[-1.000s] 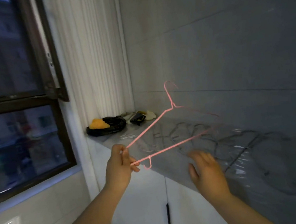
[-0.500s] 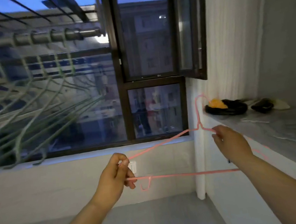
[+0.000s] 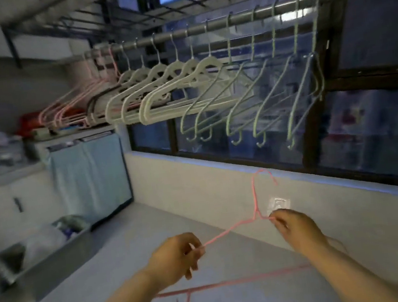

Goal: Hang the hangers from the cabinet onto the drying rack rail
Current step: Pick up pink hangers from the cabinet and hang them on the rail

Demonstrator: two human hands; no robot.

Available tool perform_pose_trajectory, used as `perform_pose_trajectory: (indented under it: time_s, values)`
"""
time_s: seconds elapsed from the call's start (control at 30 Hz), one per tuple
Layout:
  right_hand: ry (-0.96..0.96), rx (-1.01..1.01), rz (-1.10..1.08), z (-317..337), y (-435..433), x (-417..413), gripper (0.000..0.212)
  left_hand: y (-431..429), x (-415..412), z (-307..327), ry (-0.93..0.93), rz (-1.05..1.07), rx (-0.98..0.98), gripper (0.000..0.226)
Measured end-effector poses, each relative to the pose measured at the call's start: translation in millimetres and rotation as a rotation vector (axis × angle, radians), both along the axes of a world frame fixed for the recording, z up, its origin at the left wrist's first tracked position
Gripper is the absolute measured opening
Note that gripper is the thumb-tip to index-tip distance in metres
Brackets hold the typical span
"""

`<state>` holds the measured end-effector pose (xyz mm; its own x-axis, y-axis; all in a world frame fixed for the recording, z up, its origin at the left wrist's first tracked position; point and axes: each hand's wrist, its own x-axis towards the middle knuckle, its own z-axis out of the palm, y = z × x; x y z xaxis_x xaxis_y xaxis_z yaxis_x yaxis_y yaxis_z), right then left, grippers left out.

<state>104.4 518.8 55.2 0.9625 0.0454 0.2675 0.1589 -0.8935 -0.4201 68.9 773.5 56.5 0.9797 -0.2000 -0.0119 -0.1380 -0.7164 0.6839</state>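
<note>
Item: 1 pink wire hanger (image 3: 254,199), held well below the drying rack rail (image 3: 239,19) and not yet touching it. Hook upright, its open side turned toward the right end of the rail. Bottom bar runs beneath both forearms, with a small notch hook hanging under the left wrist.

Holders: 2 bare hands. Left hand (image 3: 179,257) pinches the hanger's left shoulder wire between thumb and curled fingers. Right hand (image 3: 296,229) pinches the right shoulder wire just beside the neck, fingertips closed on it.

Already on the rail: pale green hangers (image 3: 261,97) under its right half, white padded hangers (image 3: 160,92) under its middle, more pink hangers (image 3: 70,102) bunched at its far left end. All hang slanted the same way.

Elsewhere below the rail: blue cloth (image 3: 89,175) draped under the left end, grey bin (image 3: 55,258) lower down on that side.

Step in hand, as I judge it: lift and hook on.

Handling notes:
- Raise the hanger with the neck kept vertical, so the hook clears the rail from beneath, then settle it over the top.
- The right hand's hold beside the neck steers the hook; the left hand only needs to steady the shoulder and can let go once the hook seats.
- Aim for a gap between hooks on the rail. Thin wire snags easily on its neighbours' shoulders.
- Release gently, since a light wire hanger will likely swing.
</note>
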Motion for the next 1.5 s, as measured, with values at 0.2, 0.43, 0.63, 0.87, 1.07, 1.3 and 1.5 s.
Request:
perform_pose_trajectory:
  time_s: [0.2, 0.43, 0.63, 0.87, 1.07, 1.3, 1.5]
  values:
    - [0.041, -0.048, 0.315, -14, 128, 39, 0.023, 78, -13, -6, -0.011, 0.226, 0.082, 0.023]
    - [0.009, -0.1, 0.629, 6, 287, 76, 0.026, 190, -23, 4, -0.04, 0.607, 0.15, 0.021]
    - [-0.042, -0.111, 0.84, 38, 420, 107, 0.027, 293, -21, 30, -0.095, 0.869, 0.221, 0.032]
    - [-0.132, -0.115, 0.981, 95, 536, 151, 0.029, 387, 9, 81, -0.252, 1.023, 0.262, 0.017]
    - [-0.254, -0.128, 0.897, 145, 588, 196, 0.032, 463, 53, 109, -0.361, 1.097, 0.208, 0.016]
    - [-0.471, -0.216, 0.56, 212, 634, 262, 0.032, 553, 177, 154, -0.43, 0.9, -0.006, 0.026]
    - [-0.56, -0.332, 0.229, 276, 648, 303, 0.033, 592, 283, 201, -0.356, 0.571, -0.334, 0.017]
